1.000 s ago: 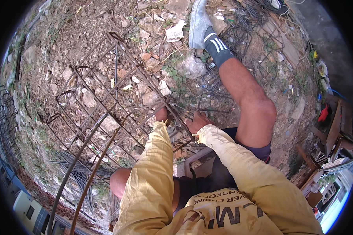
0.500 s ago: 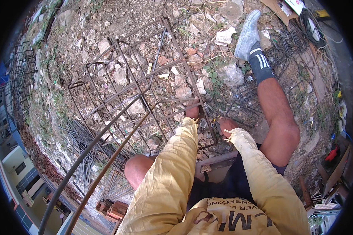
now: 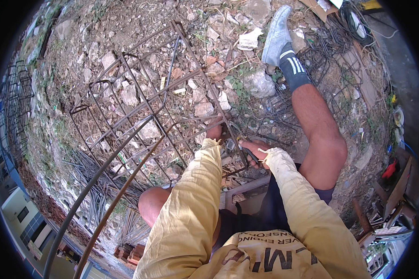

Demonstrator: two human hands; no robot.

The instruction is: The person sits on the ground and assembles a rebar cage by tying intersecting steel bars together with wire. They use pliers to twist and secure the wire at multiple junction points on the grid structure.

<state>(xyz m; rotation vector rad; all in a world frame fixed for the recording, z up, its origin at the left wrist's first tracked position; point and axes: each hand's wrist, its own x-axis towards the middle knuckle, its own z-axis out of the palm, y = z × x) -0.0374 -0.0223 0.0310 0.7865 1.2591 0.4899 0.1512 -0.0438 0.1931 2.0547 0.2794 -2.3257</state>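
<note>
A cage of rusty steel reinforcing bars (image 3: 150, 100) lies over the rubble in front of me. My left hand (image 3: 214, 129) is closed at its near right side, by the joint where a crossbar meets the long outer bar; the fingertips are partly hidden. My right hand (image 3: 256, 152), just right of that outer bar, is closed round the dark handles of what look like pincers (image 3: 251, 155). Their head points toward the joint beside my left hand, though whether it touches the steel I cannot tell.
Two long bent bars (image 3: 100, 179) arch from the lower left toward the cage. Stones and a pale boulder (image 3: 259, 83) lie ahead, with tangled wire (image 3: 319, 56) to the right. Loose rods (image 3: 95, 174) and red bricks (image 3: 131, 253) are at left. A red-handled tool (image 3: 389, 168) sits far right.
My right hand has turned and come up closer to the outer bar, and the dark-handled tool now shows in it. My left hand stays at the joint. The whole view has shifted slightly.
</note>
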